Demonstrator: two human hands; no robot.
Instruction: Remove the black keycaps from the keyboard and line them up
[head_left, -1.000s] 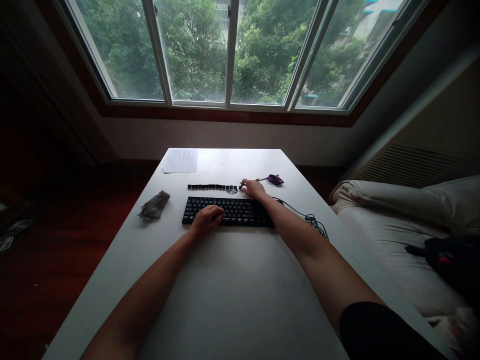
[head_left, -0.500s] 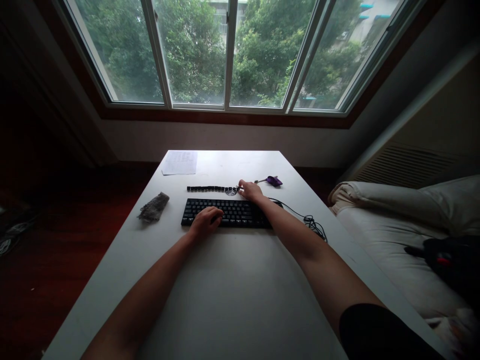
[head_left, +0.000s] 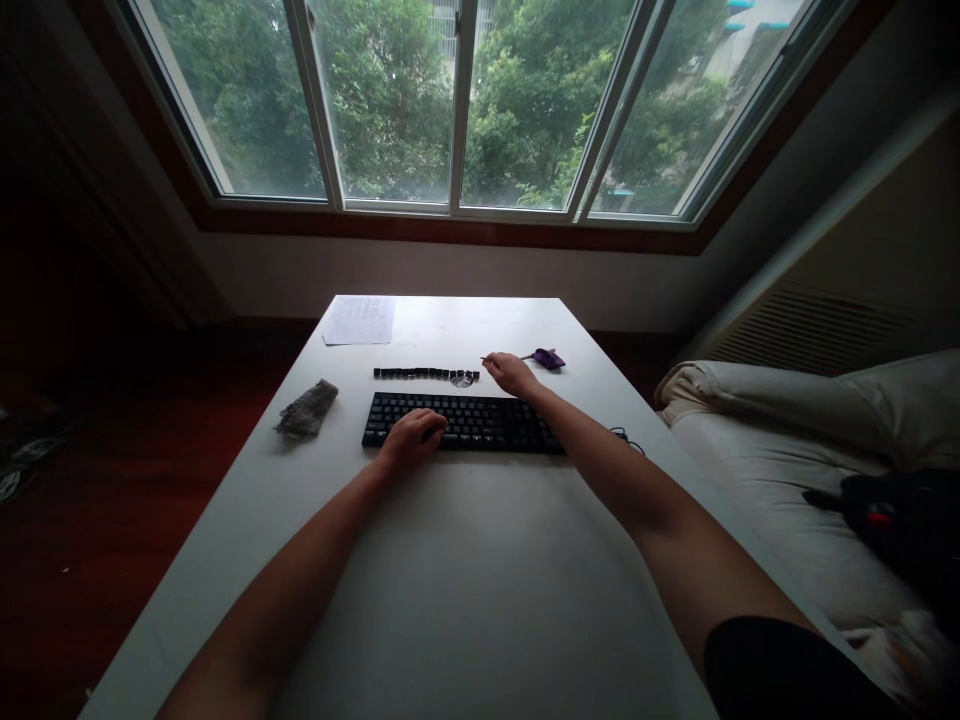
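My left hand (head_left: 412,436) lies over the left half of a black keyboard (head_left: 495,425), its fingers loosely bent and thumb apart, holding nothing that I can see. Beyond the keyboard's far edge, my right hand (head_left: 511,374) hovers or rests with fingertips pinched together. A thin dark tip shows at those fingers, too small to name. Just left of it runs a row of black keycaps (head_left: 412,373), with a small shiny round piece (head_left: 462,380) in front of its right end. A purple item (head_left: 549,358) with a thin stem lies right of my right hand.
A grey, rough cloth (head_left: 307,410) lies on the white table (head_left: 450,560) left of the keyboard. Printed paper (head_left: 360,320) sits at the far left corner. A black cable (head_left: 626,438) is partly behind my right forearm. A pale sofa (head_left: 750,460) stands at right.
My right hand has moved slightly right, away from the row's right end and towards the purple item's stem. Its forearm now hides more of the cable. My left hand stays on the keyboard.
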